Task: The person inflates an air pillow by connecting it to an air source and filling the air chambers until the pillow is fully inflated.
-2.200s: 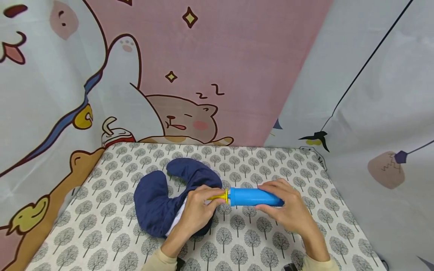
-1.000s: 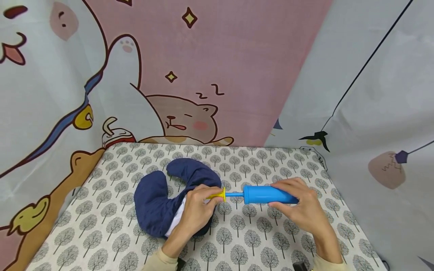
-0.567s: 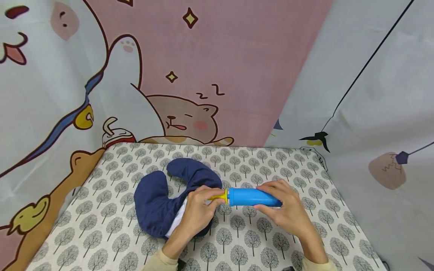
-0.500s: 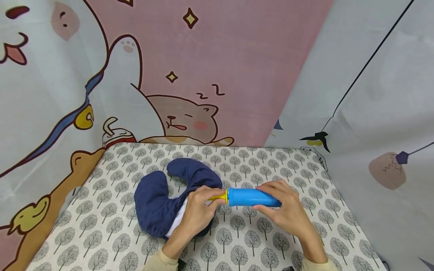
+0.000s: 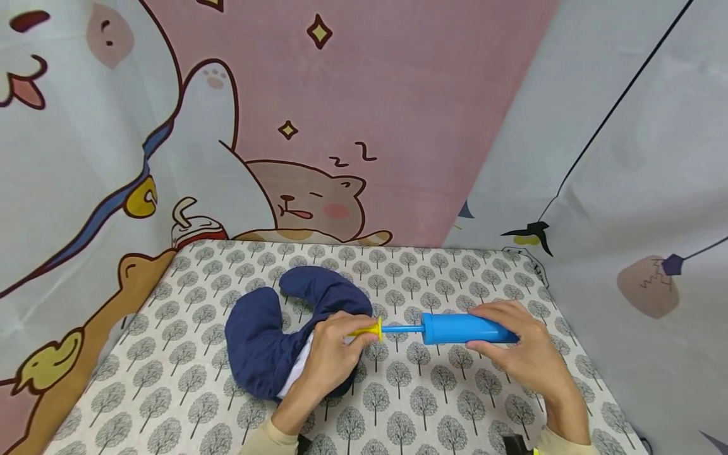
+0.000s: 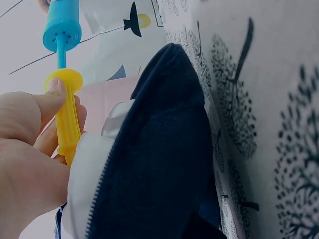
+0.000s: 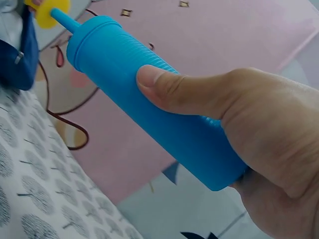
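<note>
A blue hand pump lies level between the two hands in the head view. Its thin blue rod is drawn out, joining the barrel to a flanged yellow end piece. My left hand pinches that yellow piece between thumb and fingers. My right hand grips the far end of the barrel, thumb along its side. Under the left hand rests a navy U-shaped neck pillow. White material shows through its zipped edge, beside the yellow piece; the tip of that piece is hidden.
A tree-print cloth covers the table. Behind and at the sides hang printed curtains with cartoon animals. A black strap shows at the right wrist.
The right hand moved left with the barrel, pushing the rod in, and has since moved right, drawing the rod out again. The left hand and pillow stay almost still.
</note>
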Demonstrator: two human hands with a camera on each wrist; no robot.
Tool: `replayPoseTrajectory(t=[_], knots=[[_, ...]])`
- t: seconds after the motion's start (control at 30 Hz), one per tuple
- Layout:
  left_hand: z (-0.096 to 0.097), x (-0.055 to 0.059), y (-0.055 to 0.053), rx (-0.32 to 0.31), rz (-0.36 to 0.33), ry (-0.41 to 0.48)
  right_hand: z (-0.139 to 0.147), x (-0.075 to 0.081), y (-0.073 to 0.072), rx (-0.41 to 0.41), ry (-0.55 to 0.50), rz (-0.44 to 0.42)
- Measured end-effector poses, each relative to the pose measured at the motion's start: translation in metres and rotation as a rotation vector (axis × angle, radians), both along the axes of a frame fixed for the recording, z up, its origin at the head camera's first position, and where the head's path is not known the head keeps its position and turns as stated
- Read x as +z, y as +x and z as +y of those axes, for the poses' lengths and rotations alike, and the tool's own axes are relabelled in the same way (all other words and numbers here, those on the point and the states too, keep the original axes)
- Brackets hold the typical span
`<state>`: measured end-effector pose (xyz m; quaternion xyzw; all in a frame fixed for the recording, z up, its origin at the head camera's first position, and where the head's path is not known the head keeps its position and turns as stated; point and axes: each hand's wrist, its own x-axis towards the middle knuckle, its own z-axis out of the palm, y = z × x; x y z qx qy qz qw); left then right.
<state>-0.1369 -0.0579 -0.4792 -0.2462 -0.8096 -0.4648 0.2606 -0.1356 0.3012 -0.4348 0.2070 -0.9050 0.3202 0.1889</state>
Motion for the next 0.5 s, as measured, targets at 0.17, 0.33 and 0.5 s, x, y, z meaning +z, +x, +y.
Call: replayPoseTrajectory(t=[0.17, 0.33, 0.5], knots=[[-0.002, 0.0, -0.002, 0.023, 0.018, -0.009, 0.013, 0.0, 0.001, -0.036, -0.042, -0.018], [-0.001, 0.0, -0.002, 0.041, 0.021, 0.005, 0.013, 0.001, 0.002, -0.018, -0.08, 0.022], [0.0, 0.0, -0.001, 0.047, 0.018, 0.021, -0.002, 0.0, 0.002, 0.006, -0.068, 0.033]])
